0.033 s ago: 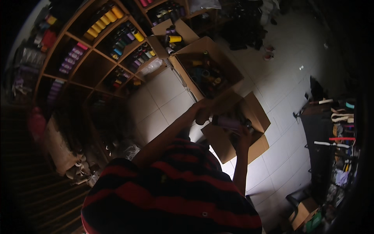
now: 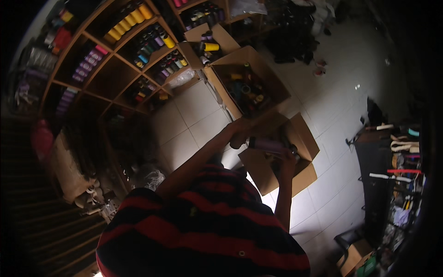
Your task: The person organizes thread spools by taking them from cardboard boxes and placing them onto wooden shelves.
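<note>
Above an open cardboard box (image 2: 299,177), a purple thread spool (image 2: 268,145) lies nearly level, its left end dark. My right hand (image 2: 288,161) is closed around the spool's right end. At the other end, my left hand (image 2: 238,131) is curled, with a dark rounded shape at its fingers. Shadow hides whether that shape is part of the hand or something held. The raised box flap stands just beside my left hand. Dim light obscures most of what lies inside this box.
A larger open carton (image 2: 279,94) holding mixed thread spools stands just beyond. Behind it is another box with a yellow spool (image 2: 211,47). Wooden shelves (image 2: 110,55) of coloured spools fill the upper left. On the right, a dark rack (image 2: 374,171) carries straps and small items.
The whole view has shifted slightly. Both hands stay at the purple spool, almost in the same place.
</note>
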The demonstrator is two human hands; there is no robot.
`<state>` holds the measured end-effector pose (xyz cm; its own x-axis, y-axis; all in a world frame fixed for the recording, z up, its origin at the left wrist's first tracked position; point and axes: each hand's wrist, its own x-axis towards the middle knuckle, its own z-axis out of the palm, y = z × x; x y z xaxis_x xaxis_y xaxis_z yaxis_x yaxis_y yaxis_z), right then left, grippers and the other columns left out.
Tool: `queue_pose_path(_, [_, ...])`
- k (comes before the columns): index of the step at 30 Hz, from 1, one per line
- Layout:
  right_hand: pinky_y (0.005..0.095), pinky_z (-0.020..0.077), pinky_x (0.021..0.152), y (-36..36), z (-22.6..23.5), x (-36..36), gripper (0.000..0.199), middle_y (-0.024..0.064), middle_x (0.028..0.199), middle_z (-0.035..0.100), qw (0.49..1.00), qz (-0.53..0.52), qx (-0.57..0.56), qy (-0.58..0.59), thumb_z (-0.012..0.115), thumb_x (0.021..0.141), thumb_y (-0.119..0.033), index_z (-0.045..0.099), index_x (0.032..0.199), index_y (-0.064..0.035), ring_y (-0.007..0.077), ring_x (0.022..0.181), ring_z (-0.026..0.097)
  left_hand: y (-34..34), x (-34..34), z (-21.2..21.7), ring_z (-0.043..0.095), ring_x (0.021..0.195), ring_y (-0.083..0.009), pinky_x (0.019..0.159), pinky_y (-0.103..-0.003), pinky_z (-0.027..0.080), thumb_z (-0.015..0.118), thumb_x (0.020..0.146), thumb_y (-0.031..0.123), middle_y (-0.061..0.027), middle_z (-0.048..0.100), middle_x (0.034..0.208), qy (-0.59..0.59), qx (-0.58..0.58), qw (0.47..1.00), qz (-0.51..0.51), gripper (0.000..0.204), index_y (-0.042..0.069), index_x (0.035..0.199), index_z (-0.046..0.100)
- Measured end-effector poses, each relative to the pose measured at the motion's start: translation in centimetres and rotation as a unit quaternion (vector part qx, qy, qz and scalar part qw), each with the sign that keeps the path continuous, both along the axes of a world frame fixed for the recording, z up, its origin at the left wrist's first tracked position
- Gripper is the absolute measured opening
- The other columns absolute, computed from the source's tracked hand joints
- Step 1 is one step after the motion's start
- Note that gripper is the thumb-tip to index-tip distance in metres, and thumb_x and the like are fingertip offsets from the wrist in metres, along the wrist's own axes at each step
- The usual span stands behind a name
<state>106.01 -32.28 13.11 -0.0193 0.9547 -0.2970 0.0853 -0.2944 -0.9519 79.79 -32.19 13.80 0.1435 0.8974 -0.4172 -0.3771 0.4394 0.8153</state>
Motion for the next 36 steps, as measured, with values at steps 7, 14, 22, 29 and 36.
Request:
queue_pose_path(7, [0.0277, 0.0442, 0.057, 4.0, 3.7, -12.8, 0.029, 0.0066, 0.068, 0.063, 0.955, 0.190, 0.179, -0.143, 0.072, 0.082, -0.026, 0.068, 0.085, 0.0027, 0.0100, 0.062, 0.055, -4.7, -8.8, 1.9, 0.052, 0.063, -0.0077, 0.052, -0.024, 0.042, 0.066, 0.086, 0.029, -0.0027, 0.058, 0.077, 0.246, 0.055, 0.964, 0.086, 0.036, 0.004, 0.111, 0.056])
queue_pose_path(14, [0.0332, 0.0469, 0.057, 2.2, 7.0, -26.6, 0.027, 0.0162, 0.067, 0.066, 0.903, 0.307, 0.231, -0.193, 0.073, 0.078, -0.025, 0.070, 0.081, 0.0009, 0.0238, 0.060, 0.065, -9.5, -18.4, 1.7, 0.050, 0.064, -0.0082, 0.056, -0.025, 0.044, 0.070, 0.086, 0.023, -0.0010, 0.056, 0.081, 0.283, 0.088, 0.936, 0.190, 0.030, 0.007, 0.108, 0.059])
queue_pose_path(22, [0.0344, 0.0459, 0.055, 3.1, 6.5, -38.6, 0.028, 0.0168, 0.067, 0.065, 0.868, 0.378, 0.272, -0.172, 0.073, 0.077, -0.026, 0.069, 0.081, 0.0013, 0.0269, 0.058, 0.064, -11.4, -29.1, 2.2, 0.054, 0.074, -0.0169, 0.059, -0.029, 0.048, 0.077, 0.078, 0.019, -0.0060, 0.052, 0.094, 0.392, 0.161, 0.880, 0.214, 0.032, 0.004, 0.104, 0.065])
queue_pose_path(29, [0.0377, 0.0494, 0.059, 7.4, 5.9, -46.4, 0.030, 0.0171, 0.069, 0.066, 0.832, 0.428, 0.280, -0.214, 0.073, 0.077, -0.030, 0.070, 0.081, 0.0000, 0.0294, 0.065, 0.066, -9.0, -35.6, 0.5, 0.063, 0.089, -0.0194, 0.072, -0.033, 0.051, 0.077, 0.076, 0.013, -0.0069, 0.067, 0.096, 0.405, 0.126, 0.857, 0.293, 0.042, 0.005, 0.113, 0.059])
queue_pose_path(36, [0.0391, 0.0510, 0.061, 17.3, 1.2, -54.0, 0.031, 0.0127, 0.065, 0.066, 0.808, 0.427, 0.314, -0.259, 0.073, 0.076, -0.035, 0.071, 0.081, -0.0056, 0.0291, 0.064, 0.066, -1.7, -42.3, -1.1, 0.065, 0.080, -0.0218, 0.069, -0.032, 0.053, 0.078, 0.072, 0.011, -0.0099, 0.066, 0.095, 0.498, 0.119, 0.795, 0.325, 0.044, 0.003, 0.110, 0.058])
